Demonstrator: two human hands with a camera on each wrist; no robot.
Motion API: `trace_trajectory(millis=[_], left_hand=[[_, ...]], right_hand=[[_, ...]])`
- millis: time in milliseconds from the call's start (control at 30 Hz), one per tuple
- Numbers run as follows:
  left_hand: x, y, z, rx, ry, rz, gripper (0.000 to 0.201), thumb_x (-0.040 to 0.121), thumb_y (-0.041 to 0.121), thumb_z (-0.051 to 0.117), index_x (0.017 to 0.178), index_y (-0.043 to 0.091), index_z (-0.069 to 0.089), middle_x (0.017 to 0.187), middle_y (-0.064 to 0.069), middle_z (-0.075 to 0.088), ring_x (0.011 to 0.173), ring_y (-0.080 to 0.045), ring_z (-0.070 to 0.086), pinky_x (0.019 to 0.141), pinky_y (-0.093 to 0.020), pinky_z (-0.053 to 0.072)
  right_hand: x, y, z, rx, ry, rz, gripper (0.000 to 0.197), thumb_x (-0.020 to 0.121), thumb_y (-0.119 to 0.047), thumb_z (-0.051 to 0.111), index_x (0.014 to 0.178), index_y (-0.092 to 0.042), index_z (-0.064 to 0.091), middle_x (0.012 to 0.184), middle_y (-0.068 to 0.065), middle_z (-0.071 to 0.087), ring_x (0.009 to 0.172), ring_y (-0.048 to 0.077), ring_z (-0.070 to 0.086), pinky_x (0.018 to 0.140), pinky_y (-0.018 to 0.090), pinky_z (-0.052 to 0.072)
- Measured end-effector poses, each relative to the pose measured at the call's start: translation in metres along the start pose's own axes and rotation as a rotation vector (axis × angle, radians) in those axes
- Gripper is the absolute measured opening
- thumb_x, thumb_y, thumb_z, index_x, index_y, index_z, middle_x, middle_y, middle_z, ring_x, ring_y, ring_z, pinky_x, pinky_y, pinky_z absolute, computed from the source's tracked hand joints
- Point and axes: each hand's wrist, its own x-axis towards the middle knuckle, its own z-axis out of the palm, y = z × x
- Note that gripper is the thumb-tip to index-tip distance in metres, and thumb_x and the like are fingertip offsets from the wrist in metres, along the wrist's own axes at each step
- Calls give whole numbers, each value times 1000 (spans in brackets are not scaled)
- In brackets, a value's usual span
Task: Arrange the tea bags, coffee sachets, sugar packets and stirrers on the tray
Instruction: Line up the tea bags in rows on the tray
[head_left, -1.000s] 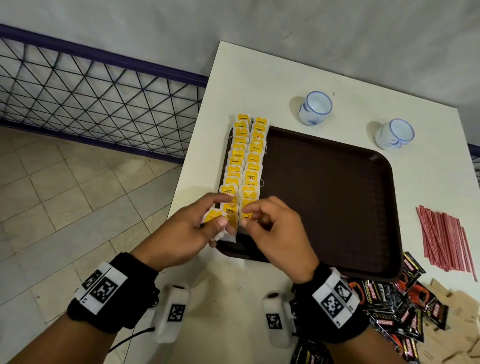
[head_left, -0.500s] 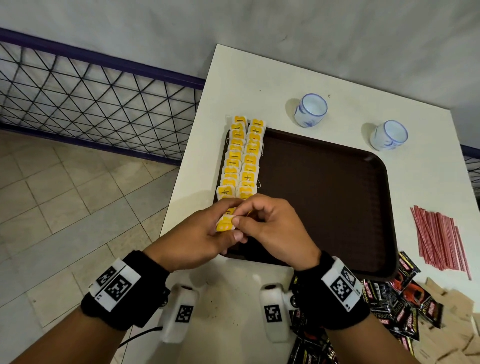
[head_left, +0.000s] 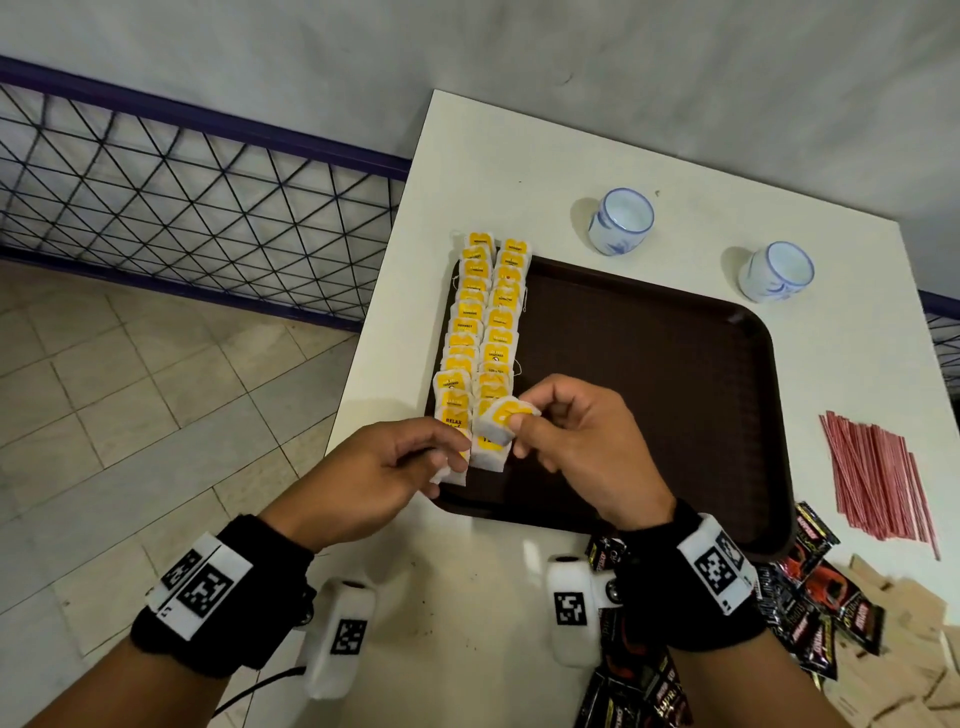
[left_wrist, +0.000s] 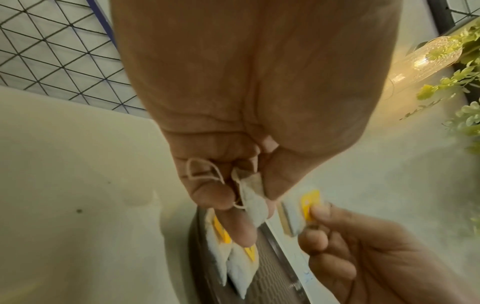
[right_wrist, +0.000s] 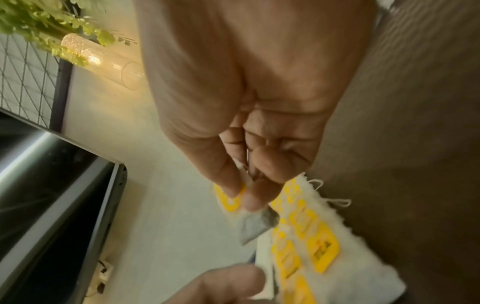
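A dark brown tray lies on the white table. Two rows of yellow-labelled tea bags run down its left edge. My right hand pinches one tea bag by its yellow tag, just above the near end of the right row; the same bag hangs from its fingertips in the right wrist view. My left hand pinches another tea bag and its string at the near end of the left row. Red stirrers, black coffee sachets and brown sugar packets lie off the tray at the right.
Two white-and-blue cups stand behind the tray. The table's left edge drops to a tiled floor with a mesh railing beyond. A glass vase with green leaves stands off to the side.
The hands were together on one bunch of tea bags; they have drawn apart, the right lifting a single bag away to the right while the left keeps another.
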Motion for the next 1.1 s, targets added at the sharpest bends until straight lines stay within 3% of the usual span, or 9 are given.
trace_trajectory(millis=[100, 200, 433, 533, 700, 900, 1000, 1100], left_hand=[[-6, -5, -2, 47, 30, -13, 30, 103, 8, 49, 110, 28, 70, 110, 9, 72, 86, -8, 71, 67, -7, 46], [-11, -8, -2, 44, 66, -22, 29, 101, 11, 55, 115, 33, 67, 110, 10, 71, 91, -4, 71, 70, -10, 49], [-16, -13, 3, -20, 104, -21, 31, 94, 13, 67, 114, 37, 65, 118, 14, 68, 93, -15, 71, 79, -30, 58], [-17, -14, 5, -23, 123, -22, 29, 93, 13, 69, 108, 38, 66, 112, 21, 68, 96, -5, 71, 83, -30, 58], [-17, -18, 6, -34, 135, -41, 31, 91, 16, 72, 108, 40, 67, 109, 18, 66, 96, -13, 72, 86, -41, 59], [-17, -19, 7, -22, 147, -59, 30, 86, 21, 78, 108, 39, 68, 111, 13, 65, 92, -13, 72, 83, -30, 58], [-18, -17, 6, -31, 154, -51, 31, 85, 18, 78, 107, 38, 69, 104, 17, 62, 91, -10, 71, 80, -23, 56], [-17, -17, 6, -27, 166, -39, 33, 84, 15, 79, 107, 36, 69, 103, 17, 61, 93, -10, 71, 82, -24, 56]], right_hand=[[-1, 11, -5, -51, -47, 72, 3, 91, -4, 68, 90, -3, 67, 70, 15, 72, 58, 18, 63, 47, 26, 44], [-3, 22, -3, -75, -95, 146, 2, 92, -4, 67, 92, -2, 66, 71, 13, 73, 59, 16, 67, 48, 24, 48], [-1, 37, 10, -116, -129, 238, 6, 92, -3, 67, 95, 3, 65, 73, 22, 70, 58, 20, 68, 49, 28, 53], [3, 37, 13, -118, -131, 240, 9, 92, -3, 67, 97, 3, 65, 74, 19, 69, 55, 19, 67, 46, 27, 52], [9, 37, 17, -161, -113, 209, 5, 92, -5, 68, 96, -2, 67, 76, 21, 70, 55, 21, 66, 46, 28, 51], [10, 39, 21, -199, -49, 177, 6, 90, -7, 70, 89, -11, 66, 64, 2, 67, 54, 21, 67, 46, 27, 50], [10, 39, 21, -219, -20, 179, 8, 90, -8, 71, 88, -12, 65, 65, 2, 68, 54, 21, 68, 47, 29, 53], [9, 39, 22, -246, 12, 197, 11, 89, -10, 72, 88, -15, 63, 72, 7, 68, 55, 20, 70, 49, 29, 55]])
